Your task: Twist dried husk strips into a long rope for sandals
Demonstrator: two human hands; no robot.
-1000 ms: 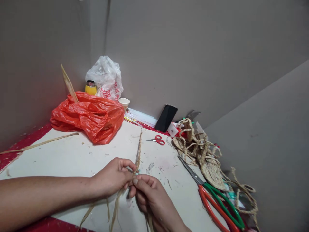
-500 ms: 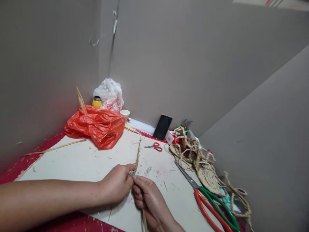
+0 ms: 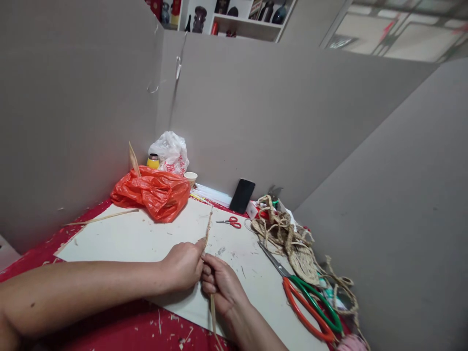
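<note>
A thin twisted straw cord [image 3: 208, 226] runs away from my hands over the white board [image 3: 127, 239]. My left hand [image 3: 185, 265] pinches the near end of the cord, its fingers closed. Right against it, my right hand [image 3: 221, 282] is closed too, thumb and forefinger pressed together on the cord. A loose flat strand [image 3: 213, 312] hangs down from under the right hand toward the front edge. The exact spot where the fingertips meet the cord is partly hidden. Small red-handled scissors [image 3: 230, 222] lie just beyond the hands.
Large shears [image 3: 310, 302] with red and green handles lie at the right, beside a heap of braided straw rope [image 3: 292, 239]. A red plastic bag [image 3: 157, 192] sits at back left. A phone [image 3: 242, 196] leans near the grey partition [image 3: 256, 112]. A paper cup [image 3: 190, 177] stands behind.
The camera has tilted up, so shelves now show above the partition. Both hands stay together on the cord; more of the hanging strand shows below my right hand.
</note>
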